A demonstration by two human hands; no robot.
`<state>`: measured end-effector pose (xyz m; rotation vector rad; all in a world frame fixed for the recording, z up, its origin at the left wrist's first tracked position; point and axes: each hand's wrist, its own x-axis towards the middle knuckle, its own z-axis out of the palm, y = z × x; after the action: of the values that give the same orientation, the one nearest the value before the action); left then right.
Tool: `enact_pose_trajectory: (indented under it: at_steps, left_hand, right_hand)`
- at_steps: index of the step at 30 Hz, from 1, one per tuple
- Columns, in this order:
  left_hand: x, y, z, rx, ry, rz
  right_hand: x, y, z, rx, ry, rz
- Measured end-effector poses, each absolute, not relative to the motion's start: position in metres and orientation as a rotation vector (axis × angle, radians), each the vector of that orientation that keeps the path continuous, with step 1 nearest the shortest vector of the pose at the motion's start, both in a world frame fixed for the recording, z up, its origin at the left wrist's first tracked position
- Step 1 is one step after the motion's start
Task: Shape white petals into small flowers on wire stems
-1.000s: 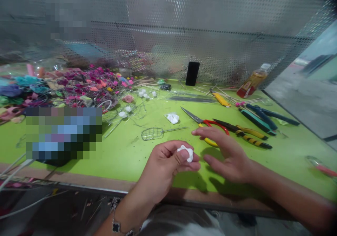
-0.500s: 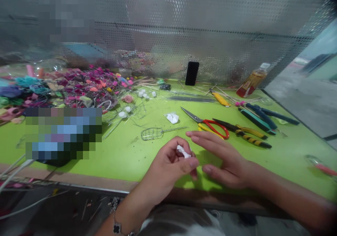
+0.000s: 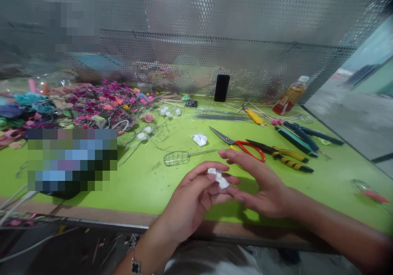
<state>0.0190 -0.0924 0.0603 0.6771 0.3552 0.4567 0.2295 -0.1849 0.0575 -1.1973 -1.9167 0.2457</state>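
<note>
The left fingers (image 3: 205, 181) are curled narrow around a white crumpled wad (image 3: 218, 178), pinching it against the thumb, with part of the wad showing above them. My right fingers (image 3: 245, 164) are spread fairly wide and hold nothing. Their lower tips sit just beside the wad, but from this head view I cannot tell if they touch it.

My left hand (image 3: 192, 197) is raised over the near edge of the lime-green table (image 3: 147, 193), with a dark clover bracelet (image 3: 135, 267) on the wrist. The right hand (image 3: 264, 189) comes in from the near right, its forearm reaching low across the table, and its index tip points far toward the red-handled scissors (image 3: 248, 150).

As far as my feed shows, the wad is in hand and not fixed to anything. A wire cage on a stem (image 3: 175, 158) lies bare just far of my hands, with nothing on it. A second white wad (image 3: 200, 139) rests beyond it, and small white pieces (image 3: 141, 136) lie further left. A heap of pink and magenta flowers on wires (image 3: 95, 107) fills the far left. Yellow-and-black pliers (image 3: 291, 162) lie to the right of the scissors. A blurred patch hides part of the table at left.
</note>
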Motion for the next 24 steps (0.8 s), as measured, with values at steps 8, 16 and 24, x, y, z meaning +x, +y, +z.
enact_pose_trajectory:
  at_steps: [8,16,24]
  left_hand:
    - [0.017,-0.094,0.059,0.754,0.282,0.336]
    - [0.018,-0.092,0.064,0.630,0.350,0.387]
    - [0.028,-0.095,0.055,0.798,0.441,0.543]
  right_hand:
    - [0.213,-0.183,0.052,-1.205,-1.664,0.276]
    - [0.218,-0.179,0.058,-1.157,-1.632,0.261]
    - [0.226,-0.179,0.064,-1.118,-1.973,0.021]
